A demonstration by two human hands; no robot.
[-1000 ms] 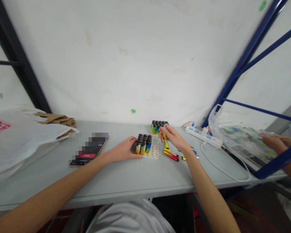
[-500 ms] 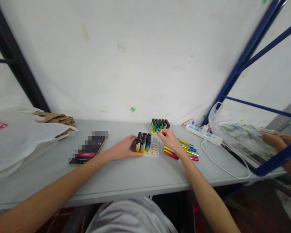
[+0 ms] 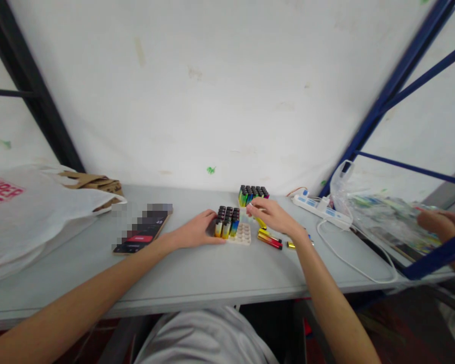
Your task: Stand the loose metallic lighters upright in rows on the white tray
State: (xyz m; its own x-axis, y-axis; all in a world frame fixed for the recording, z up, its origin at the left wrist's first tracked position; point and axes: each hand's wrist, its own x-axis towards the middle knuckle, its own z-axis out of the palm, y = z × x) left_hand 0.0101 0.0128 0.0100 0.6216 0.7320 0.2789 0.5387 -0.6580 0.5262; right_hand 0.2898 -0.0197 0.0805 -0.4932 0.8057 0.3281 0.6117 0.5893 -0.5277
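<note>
My left hand (image 3: 199, 230) curls around the left side of a pale tray (image 3: 244, 235) with round holes, its thumb along the front edge. Lighters (image 3: 227, 222) with black tops and yellow, white and blue bodies stand upright in the tray's left part; holes at its right are bare. Just above and right of the tray, my right hand (image 3: 271, 215) is closed in a pinch. What looks like a yellow lighter (image 3: 261, 222) shows beneath its fingers, with a pale tip at the fingertips. Loose red and yellow lighters (image 3: 270, 239) lie below this hand.
Behind, a second group of upright lighters (image 3: 253, 194) stands near the wall. A phone (image 3: 146, 230) and white plastic bag (image 3: 41, 212) are at left. A power strip (image 3: 322, 211) with a white cable lies right. Another person's hand (image 3: 438, 220) is beyond the blue frame (image 3: 364, 131).
My right hand has turned and flattened over the loose lighters' near end, and a yellow body now shows under it. My left hand stays at the tray. The view has shifted slightly.
</note>
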